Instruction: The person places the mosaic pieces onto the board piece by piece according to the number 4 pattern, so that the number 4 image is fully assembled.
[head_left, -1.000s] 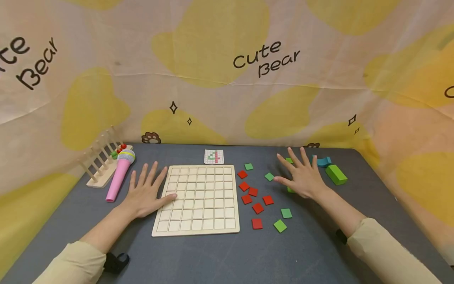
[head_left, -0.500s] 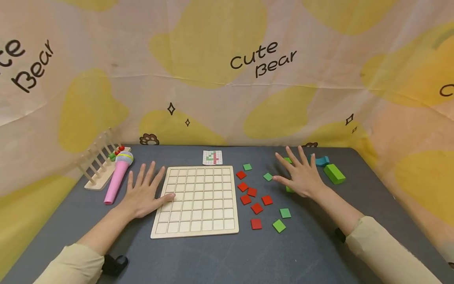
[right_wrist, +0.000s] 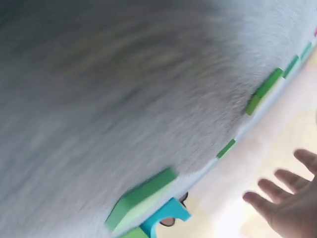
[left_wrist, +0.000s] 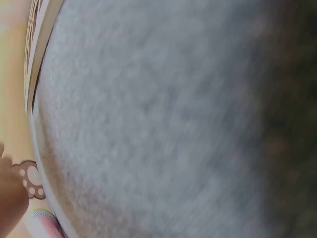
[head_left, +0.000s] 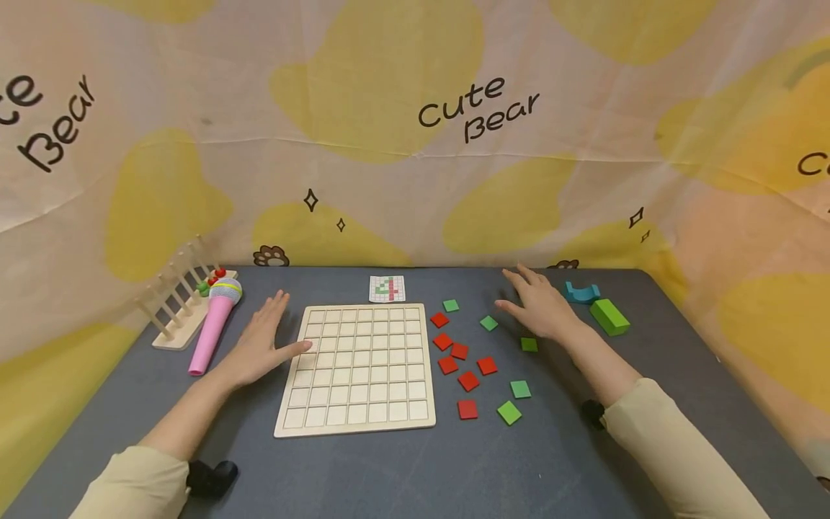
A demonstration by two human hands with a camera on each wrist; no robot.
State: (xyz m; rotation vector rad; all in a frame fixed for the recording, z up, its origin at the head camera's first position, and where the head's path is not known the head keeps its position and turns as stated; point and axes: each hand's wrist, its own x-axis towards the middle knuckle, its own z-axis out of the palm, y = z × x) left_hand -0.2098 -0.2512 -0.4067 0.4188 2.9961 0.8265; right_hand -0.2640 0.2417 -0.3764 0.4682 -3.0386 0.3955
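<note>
Both hands open, empty: left hand (head_left: 259,344) at grid board's (head_left: 359,369) 9 o'clock edge, right hand (head_left: 540,308) over green tiles (head_left: 528,344); next needs a tile pinched.

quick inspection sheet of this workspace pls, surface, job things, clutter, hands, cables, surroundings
surface: dark grey table.
job's things: empty wooden grid board; red tiles and green tiles loose to its right; pattern card behind it.
clutter: pink toy microphone, wooden peg rack, green block, teal block.
grippers: left hand open, thumb at board edge; right hand open above the tiles, no grip on anything.
cables: nothing seen.
surroundings: Cute Bear cloth backdrop.
</note>
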